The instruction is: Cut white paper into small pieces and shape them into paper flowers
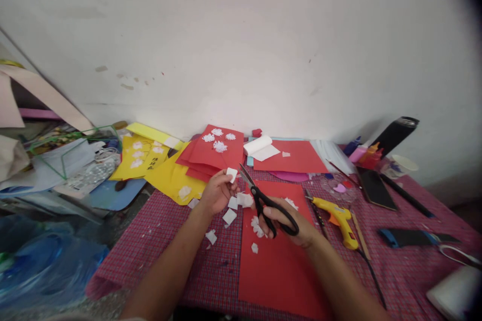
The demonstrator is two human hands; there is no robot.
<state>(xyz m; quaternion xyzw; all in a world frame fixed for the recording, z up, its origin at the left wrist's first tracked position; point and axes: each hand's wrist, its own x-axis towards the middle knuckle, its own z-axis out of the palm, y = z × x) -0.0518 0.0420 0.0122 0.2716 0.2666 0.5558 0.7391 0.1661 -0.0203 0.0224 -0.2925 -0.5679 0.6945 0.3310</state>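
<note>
My left hand (219, 191) pinches a small white paper piece (232, 174) between thumb and fingers. Black-handled scissors (259, 195) are in my right hand (282, 220), their blades pointing up and left, close to the paper but apart from it. Whether the blades are slightly parted is hard to make out. Below my hands lies a red sheet (278, 281) with white paper flowers (257, 226) on it, partly hidden by my right hand. Several loose white paper scraps (229, 216) lie on the checked cloth between my hands.
A yellow glue gun (339, 218) with its cord lies to the right, near a black phone (376, 188) and a dark bottle (395, 135). Red sheets with white flowers (220, 146) and a white paper roll (258, 145) lie by the wall. Yellow sheets (169, 175) are at left.
</note>
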